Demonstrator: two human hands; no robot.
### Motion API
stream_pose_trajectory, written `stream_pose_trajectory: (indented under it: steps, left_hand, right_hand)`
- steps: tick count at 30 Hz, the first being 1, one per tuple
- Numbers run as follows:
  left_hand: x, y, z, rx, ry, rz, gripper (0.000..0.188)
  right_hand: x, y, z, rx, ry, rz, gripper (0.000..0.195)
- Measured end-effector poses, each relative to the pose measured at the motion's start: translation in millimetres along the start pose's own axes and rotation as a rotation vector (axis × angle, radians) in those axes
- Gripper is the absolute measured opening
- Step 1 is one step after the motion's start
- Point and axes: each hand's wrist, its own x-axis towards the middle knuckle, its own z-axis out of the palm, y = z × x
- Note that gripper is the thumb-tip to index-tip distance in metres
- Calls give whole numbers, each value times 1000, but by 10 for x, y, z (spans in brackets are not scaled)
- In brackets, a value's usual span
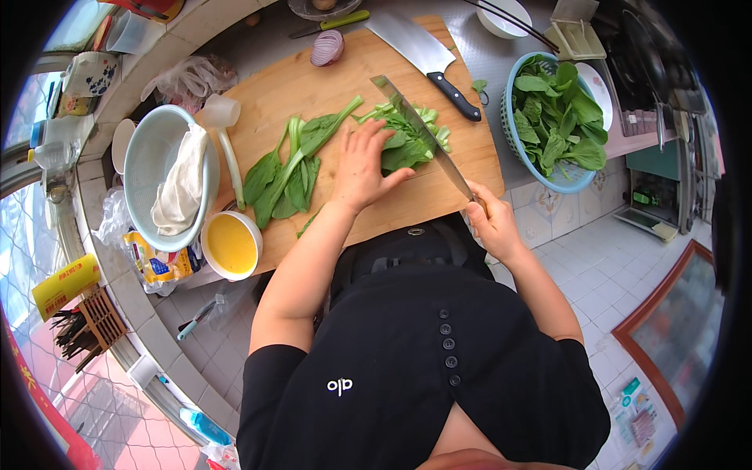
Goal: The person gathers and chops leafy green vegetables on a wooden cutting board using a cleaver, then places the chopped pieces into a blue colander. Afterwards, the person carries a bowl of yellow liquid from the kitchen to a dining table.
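Note:
My right hand [490,220] grips the handle of a kitchen knife [420,126], whose long blade lies across chopped leafy greens [405,141] on a wooden cutting board [282,82]. Fingers spread, my left hand [367,161] rests at the left side of the chopped pile; whether it presses on the leaves cannot be told. Whole leafy stalks [294,167] lie on the board left of that hand. A cleaver [417,50] with a black handle lies near the board's right edge. Half a red onion [327,48] sits at the board's far edge.
A blue basket of greens [558,120] stands right of the board. To the left are a blue colander [144,158] holding a white cloth [182,182], a bowl of yellow liquid [232,244] and a leek-like white stalk [231,164]. A green-handled knife [345,20] lies beyond the board.

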Motion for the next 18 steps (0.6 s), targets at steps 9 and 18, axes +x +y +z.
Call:
stream_pose_trajectory:
  steps: [9,18]
  left_hand:
    - [-155,-320,-534,-7,57,-172,23]
    - [-489,-35,7,110,-112,-84,52]
  right_hand:
    - [-265,-157,82,-158,-160,-48,43]
    - [-277,-244,104,-171,-167,48,42]
